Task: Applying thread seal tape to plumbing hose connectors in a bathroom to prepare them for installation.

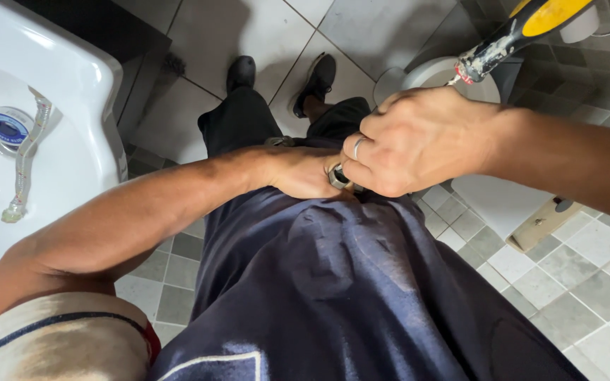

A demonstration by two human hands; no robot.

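- Head cam looked down at a person's lap, both hands met just above a dark blue shirt (347, 282).
- Left hand (303, 173) was curled at waist level, fingers closed; what exactly they gripped couldn't be told, mostly hidden by the other hand.
- Right hand (418, 141) was clenched over a small metal ring fitting (338, 178), pinched betw. thumb and forefinger; ring on one finger.
- Fitting sat right betw. the 2 hands, touching both, in front of the belly.
- Yellow-and-black tool handle (524, 28), smeared w/ white stuff, stuck up past the right hand toward top-right corner; whether the hand held it couldn't be told.
- White sink (72, 85) at left, w/ a braided metal hose (26, 159) lying in the bowl beside a blue-rimmed drain (7, 128).
- Black trousers and 2 black shoes (277, 77) on grey floor tiles (580, 275).
- White round bowl (446, 74) on floor behind right hand, partly hidden.
- Small tan flat piece (545, 222) lay on the tiles at right, under the right forearm.
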